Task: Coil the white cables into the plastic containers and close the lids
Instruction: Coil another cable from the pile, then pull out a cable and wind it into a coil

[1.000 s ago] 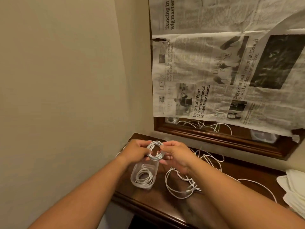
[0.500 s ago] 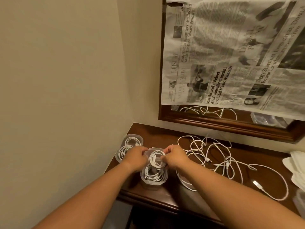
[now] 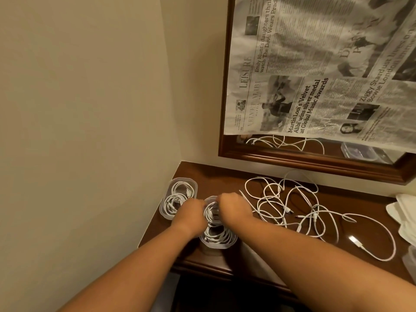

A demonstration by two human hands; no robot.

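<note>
White cable coil [image 3: 212, 213] gripped by left hand [image 3: 191, 212] and right hand [image 3: 233, 206], fingers curled on it.
Coil sits in clear container [image 3: 219, 245] at dark wooden table [image 3: 213, 174] front edge; second filled container [image 3: 179, 195] just left, loose cables [image 3: 315, 212] right.

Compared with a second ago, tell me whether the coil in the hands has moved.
Yes. The coil has gone down, from above the open container into its far half.
</note>
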